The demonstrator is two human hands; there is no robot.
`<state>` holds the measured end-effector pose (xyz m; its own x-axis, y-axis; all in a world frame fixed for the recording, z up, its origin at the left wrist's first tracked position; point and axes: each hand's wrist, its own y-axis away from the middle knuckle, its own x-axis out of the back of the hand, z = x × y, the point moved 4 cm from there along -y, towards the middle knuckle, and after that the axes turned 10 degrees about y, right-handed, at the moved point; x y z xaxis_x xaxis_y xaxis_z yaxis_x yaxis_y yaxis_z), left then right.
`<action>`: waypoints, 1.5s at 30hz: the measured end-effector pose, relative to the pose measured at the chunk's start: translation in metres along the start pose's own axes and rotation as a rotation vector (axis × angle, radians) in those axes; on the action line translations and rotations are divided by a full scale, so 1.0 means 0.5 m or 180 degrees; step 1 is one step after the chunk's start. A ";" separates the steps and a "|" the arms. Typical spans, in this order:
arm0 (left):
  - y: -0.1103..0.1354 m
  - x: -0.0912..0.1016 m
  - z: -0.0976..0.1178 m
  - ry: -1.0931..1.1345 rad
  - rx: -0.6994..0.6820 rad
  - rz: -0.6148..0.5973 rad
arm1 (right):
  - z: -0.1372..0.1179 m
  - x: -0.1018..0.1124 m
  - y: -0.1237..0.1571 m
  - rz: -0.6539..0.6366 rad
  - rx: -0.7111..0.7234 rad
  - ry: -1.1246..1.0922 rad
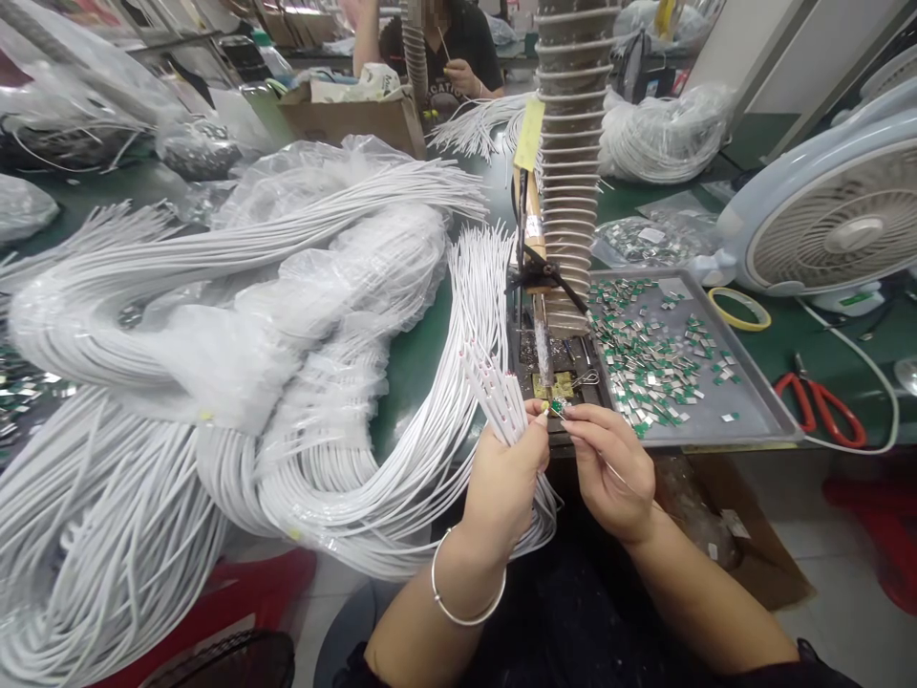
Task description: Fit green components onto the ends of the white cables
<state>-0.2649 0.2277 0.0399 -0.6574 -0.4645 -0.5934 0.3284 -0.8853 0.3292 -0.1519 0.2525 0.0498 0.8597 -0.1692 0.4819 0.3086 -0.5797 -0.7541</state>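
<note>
My left hand [505,478] is closed around a bundle of white cables [494,392], their cut ends pointing up. Its thumb and forefinger reach toward a small green circuit board [557,408]. Close beside it, my right hand [612,468] is closed in a pinch, and a thin silvery wire [617,475] runs through its fingers. The fingertips of both hands nearly meet at the board; which fingers bear it is hard to make out. Just above them a soldering iron [543,344] points down from a stand, its tip near the board.
A metal tray [759,411] of small green boards lies right, near red-handled pliers [821,401], yellow tape [739,309] and a fan [845,220]. A ribbed hose [569,162] hangs above the iron. Bagged white cables [236,363] fill the left. A person [458,57] sits opposite.
</note>
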 end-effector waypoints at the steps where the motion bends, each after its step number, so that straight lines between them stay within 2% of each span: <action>1: 0.000 0.000 0.000 -0.0006 0.0000 0.0005 | 0.000 0.000 0.000 0.0007 -0.0002 0.0023; 19: 0.004 -0.007 0.005 0.0063 0.0018 0.0047 | -0.003 0.001 -0.001 0.0018 -0.0010 0.0008; 35: 0.000 0.015 -0.012 -0.0057 0.0063 -0.0071 | 0.003 0.002 0.014 -0.0122 -0.0114 -0.0116; 45: 0.000 0.004 -0.004 0.0014 0.0035 -0.0028 | -0.003 0.000 0.003 -0.0058 -0.0036 -0.0025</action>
<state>-0.2648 0.2267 0.0374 -0.6571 -0.4568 -0.5996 0.3151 -0.8891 0.3320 -0.1522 0.2503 0.0495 0.8572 -0.1523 0.4920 0.3197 -0.5915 -0.7402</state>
